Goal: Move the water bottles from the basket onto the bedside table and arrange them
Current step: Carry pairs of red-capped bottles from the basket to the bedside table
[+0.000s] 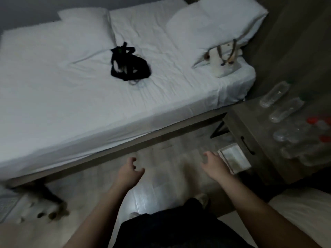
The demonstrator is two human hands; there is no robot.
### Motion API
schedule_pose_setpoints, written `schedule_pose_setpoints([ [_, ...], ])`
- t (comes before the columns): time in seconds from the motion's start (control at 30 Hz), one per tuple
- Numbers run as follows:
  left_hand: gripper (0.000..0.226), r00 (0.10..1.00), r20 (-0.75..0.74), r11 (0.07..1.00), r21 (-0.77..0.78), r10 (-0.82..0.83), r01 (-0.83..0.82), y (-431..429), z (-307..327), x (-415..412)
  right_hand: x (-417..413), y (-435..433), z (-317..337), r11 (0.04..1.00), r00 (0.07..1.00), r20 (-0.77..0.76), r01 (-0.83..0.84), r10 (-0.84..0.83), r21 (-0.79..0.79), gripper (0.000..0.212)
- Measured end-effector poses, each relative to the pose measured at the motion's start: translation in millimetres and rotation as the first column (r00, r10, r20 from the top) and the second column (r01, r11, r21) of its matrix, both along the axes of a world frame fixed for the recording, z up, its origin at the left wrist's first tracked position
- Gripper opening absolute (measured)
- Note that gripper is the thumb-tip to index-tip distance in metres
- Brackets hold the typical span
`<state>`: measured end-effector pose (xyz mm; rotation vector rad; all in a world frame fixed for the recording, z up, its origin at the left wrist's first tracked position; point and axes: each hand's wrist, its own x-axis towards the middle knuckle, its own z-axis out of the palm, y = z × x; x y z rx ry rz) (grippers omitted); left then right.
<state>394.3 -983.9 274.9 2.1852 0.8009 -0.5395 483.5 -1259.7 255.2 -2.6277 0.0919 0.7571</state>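
Several clear water bottles stand in a row on the bedside table [254, 122] at the right edge: two with green caps [275, 93] [286, 110] farther back, others with red caps [293, 133] nearer me. A white basket [225, 59] with rope handles sits on the bed's right corner, and I cannot see inside it. My left hand [129, 171] and my right hand [213, 162] hang over the floor in front of me, fingers apart, holding nothing. The frame is blurred.
A white bed [89, 90] with pillows fills the left and middle. A black strap bundle [129, 66] lies on the sheet. A small white tray-like object [234, 158] sits low beside the bedside table's drawer. Pale floor lies between bed and me.
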Motion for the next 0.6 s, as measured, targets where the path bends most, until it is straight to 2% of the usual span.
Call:
schedule_pose_setpoints([
  [0.17, 0.060, 0.976, -0.037, 0.976, -0.020, 0.215, -0.216, 119.6, -4.1, -98.5, -60.5, 136.4, -6.1, 0.985, 0.986, -0.034, -0.164, 0.166, 0.051, 0.043],
  [0.33, 0.060, 0.895, -0.037, 0.895, -0.002, 0.445, -0.445, 205.6, 2.0, -191.4, -114.5, 257.9, -5.2, 0.874, 0.868, -0.111, -0.472, 0.484, 0.119, 0.045],
  [0.47, 0.058, 0.817, -0.009, 0.817, -0.007, 0.576, -0.576, 250.5, 1.2, -243.6, -114.8, 331.1, 4.2, 0.814, 0.815, -0.048, -0.571, 0.578, 0.109, 0.044],
  [0.6, 0.054, 0.745, 0.034, 0.746, -0.043, 0.666, -0.664, 279.6, -1.3, -273.9, -114.6, 387.8, 5.0, 0.763, 0.762, -0.051, -0.640, 0.645, 0.087, 0.043],
])
